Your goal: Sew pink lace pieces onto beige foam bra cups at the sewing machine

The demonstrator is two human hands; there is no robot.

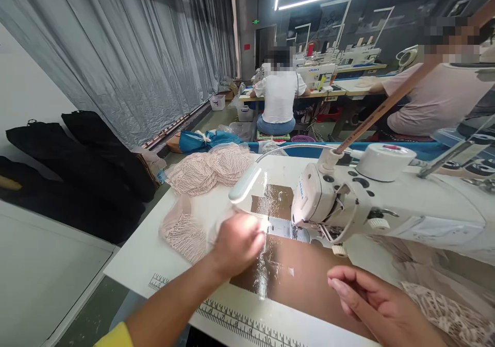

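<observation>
My left hand (236,244) reaches forward over the white sewing table (131,264), its fingers curled down by the edge of a pink lace piece (185,231) close to the needle plate (281,229); whether it grips the lace is hidden. My right hand (371,300) hovers over the shiny brown sheet (301,275) near the front, palm partly up, fingers loosely apart and holding nothing. The white sewing machine (379,197) stands just behind it.
A pile of pink lace (211,169) lies at the table's far left. A lamp on a gooseneck (244,184) shines over the plate. A printed ruler (240,324) runs along the front edge. Patterned fabric (448,311) lies right. Two seated people (279,97) work behind; black bags (77,166) sit left.
</observation>
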